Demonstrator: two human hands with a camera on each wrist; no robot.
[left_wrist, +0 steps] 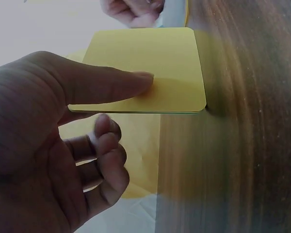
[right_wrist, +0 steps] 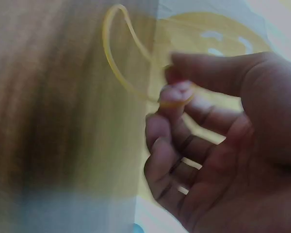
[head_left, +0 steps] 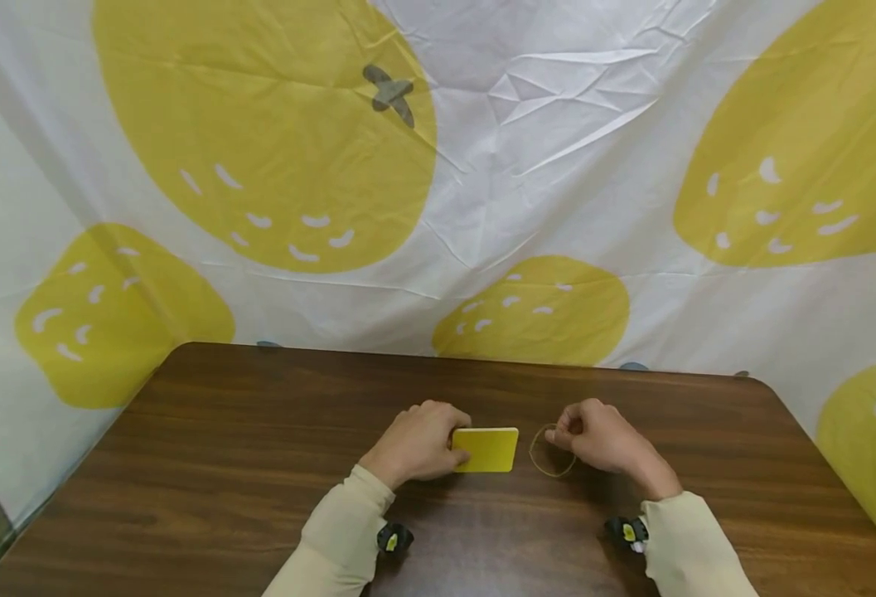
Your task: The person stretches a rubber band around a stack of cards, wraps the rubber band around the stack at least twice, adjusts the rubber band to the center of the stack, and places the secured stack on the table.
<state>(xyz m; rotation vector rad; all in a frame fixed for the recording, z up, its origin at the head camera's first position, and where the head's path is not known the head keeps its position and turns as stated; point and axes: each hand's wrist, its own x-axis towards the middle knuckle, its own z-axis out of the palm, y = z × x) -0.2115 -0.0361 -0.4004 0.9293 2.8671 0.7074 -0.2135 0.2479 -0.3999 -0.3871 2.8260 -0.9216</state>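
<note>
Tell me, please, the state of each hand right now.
Left hand: pinching a flat yellow block.
Right hand: holding a thin yellow loop.

A narrow gap is left between the yellow card stack (head_left: 486,451) and the thin loop (head_left: 554,475), while beyond the table (head_left: 244,448) the way is barred by the hanging cloth (head_left: 557,191).

Room type unclear; cloth-screened tabletop setup: wood-grain table (head_left: 184,464) before creased, yellow fruit-print cloth (head_left: 497,182).
</note>
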